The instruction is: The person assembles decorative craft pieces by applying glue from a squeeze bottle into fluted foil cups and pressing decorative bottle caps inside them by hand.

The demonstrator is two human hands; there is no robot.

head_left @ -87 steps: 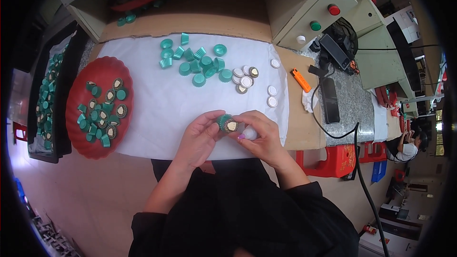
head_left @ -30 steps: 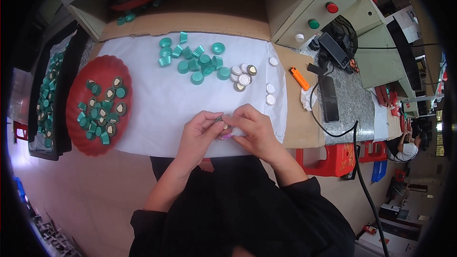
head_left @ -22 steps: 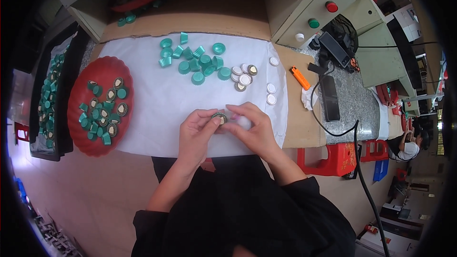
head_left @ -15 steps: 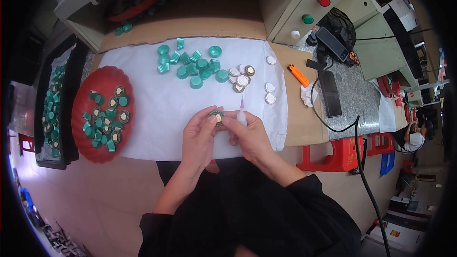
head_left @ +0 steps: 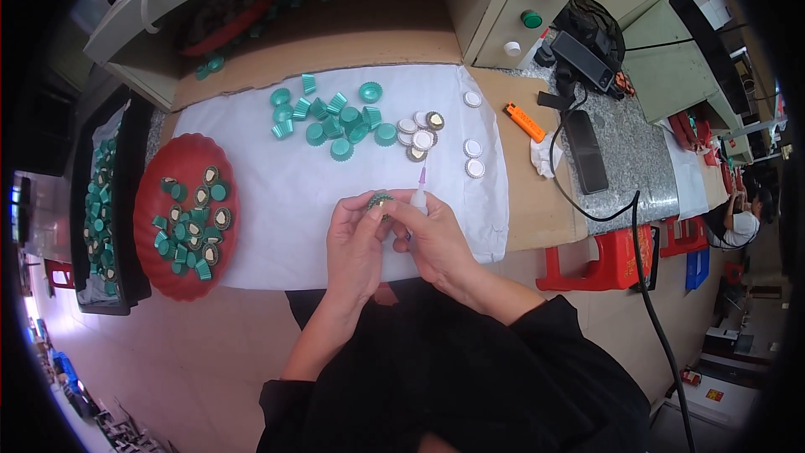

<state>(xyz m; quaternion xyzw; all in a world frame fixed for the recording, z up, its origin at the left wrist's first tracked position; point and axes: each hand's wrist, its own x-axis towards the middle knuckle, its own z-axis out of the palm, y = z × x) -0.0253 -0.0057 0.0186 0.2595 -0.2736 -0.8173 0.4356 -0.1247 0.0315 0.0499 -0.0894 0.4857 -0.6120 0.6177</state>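
Held piece: a fluted green cup with a gold-centred face point(head_left: 380, 202), between the two hands above the near part of the white paper point(head_left: 277, 201).
Left hand point(head_left: 352, 243): thumb and fingers clamped on the cup from the left.
Right hand point(head_left: 438, 247): thumb against the cup's right side; the other fingers curl around a small purple-tipped dropper bottle point(head_left: 419, 199), upright, its tip pointing far.
Good pressing: this looks like seating the face into the cup; push evenly with both thumbs, keep it centred and level, and keep fingertips off the gold and the bottle unsqueezed so nothing drips.
Bottle direction: about three seconds ago the tip pointed left beside the cup; now it points away, toward the white crimped caps point(head_left: 423, 140).
Face: it showed fully then; now the thumbs cover part of it.
Surroundings: the loose green cups point(head_left: 341, 122) keep their arrangement, as do the pieces in the red scalloped plate point(head_left: 153, 189) at left.
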